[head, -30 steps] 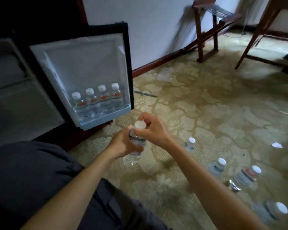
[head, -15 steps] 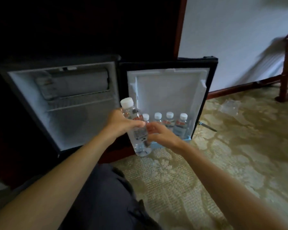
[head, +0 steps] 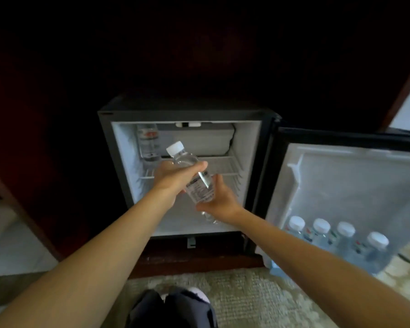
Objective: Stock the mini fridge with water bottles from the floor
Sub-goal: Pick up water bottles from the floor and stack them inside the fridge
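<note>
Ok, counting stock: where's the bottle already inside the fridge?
In the head view, the shelved bottle stands far left on the wire shelf, beside the left wall.

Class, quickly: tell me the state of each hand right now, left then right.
Left hand: closed round the upper body of the water bottle.
Right hand: closed round the same bottle's lower end.

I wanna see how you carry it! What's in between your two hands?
The water bottle, in the head view: the left hand grips its upper part, the right hand holds its lower end.
</note>
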Available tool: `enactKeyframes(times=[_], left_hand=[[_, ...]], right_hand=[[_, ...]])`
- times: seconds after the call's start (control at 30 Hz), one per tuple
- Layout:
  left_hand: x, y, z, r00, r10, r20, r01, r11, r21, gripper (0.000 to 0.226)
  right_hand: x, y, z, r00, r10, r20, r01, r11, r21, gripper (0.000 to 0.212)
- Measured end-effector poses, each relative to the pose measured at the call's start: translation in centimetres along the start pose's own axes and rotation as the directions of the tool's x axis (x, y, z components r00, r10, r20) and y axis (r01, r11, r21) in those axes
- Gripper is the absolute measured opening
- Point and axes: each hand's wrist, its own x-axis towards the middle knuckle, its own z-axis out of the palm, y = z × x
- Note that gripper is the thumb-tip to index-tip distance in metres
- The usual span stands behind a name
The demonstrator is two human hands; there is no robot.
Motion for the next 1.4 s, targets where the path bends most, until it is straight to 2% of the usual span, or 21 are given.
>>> enactKeyframes(times=[0.23, 0.37, 0.43, 0.5, 0.6, 0.73, 0.87, 1.03, 1.13, 1.27, 1.4], left_hand=[[8.5, -0.7, -2.7, 1.000, 0.030, -0.008, -0.031, 0.999, -0.041, 0.039], [11.7, -1.9, -3.5, 0.999, 0.027, 0.034, -0.030, 0.995, 0.093, 0.023], [13.7, -2.6, -4.0, 0.999, 0.032, -0.005, -0.031, 0.988, 0.149, 0.014], [15.4, -3.2, -4.3, 0.998, 0.052, -0.048, -0.042, 0.982, 0.187, 0.020], [17.3, -3.8, -4.5, 0.990, 0.114, -0.088, -0.084, 0.953, 0.291, 0.014], [19.1, -5.2, -4.6, 0.981, 0.167, -0.102, -0.117, 0.917, 0.380, 0.013], [19.6, -5.9, -4.4, 0.979, 0.178, -0.101, -0.130, 0.921, 0.366, 0.015], [19.9, -6.5, -4.5, 0.976, 0.199, -0.087, -0.158, 0.926, 0.343, 0.022], [20.1, -6.8, -4.5, 0.976, 0.201, -0.090, -0.156, 0.920, 0.360, 0.022], [20.1, -6.9, -4.5, 0.977, 0.198, -0.081, -0.155, 0.918, 0.366, 0.024], [19.7, -7.1, -4.6, 0.983, 0.171, -0.071, -0.129, 0.908, 0.398, 0.031]], right_hand=[[9.7, -1.8, 2.3, 0.996, 0.086, -0.002, -0.086, 0.996, -0.028, 0.058], [13.5, -2.0, 3.3, 0.987, 0.143, -0.076, -0.145, 0.989, -0.018, 0.057], [15.5, -2.0, 3.8, 0.985, 0.131, -0.111, -0.134, 0.991, -0.020, 0.056], [17.5, -2.2, 4.4, 0.985, 0.116, -0.130, -0.114, 0.993, 0.021, 0.058], [20.0, -2.6, 5.3, 0.981, 0.108, -0.163, -0.100, 0.993, 0.057, 0.064], [22.0, -2.4, 6.6, 0.981, 0.073, -0.182, -0.045, 0.987, 0.152, 0.050], [22.8, -2.1, 8.0, 0.982, 0.031, -0.184, 0.022, 0.960, 0.279, 0.058], [23.6, -1.9, 9.7, 0.991, 0.030, -0.134, 0.054, 0.811, 0.582, 0.057], [23.9, -2.3, 9.8, 0.988, 0.023, -0.150, 0.068, 0.816, 0.574, 0.048], [23.8, -2.1, 9.5, 0.992, -0.006, -0.124, 0.076, 0.821, 0.566, 0.050], [23.2, -1.5, 9.6, 0.999, 0.006, -0.033, 0.010, 0.883, 0.470, 0.060]])
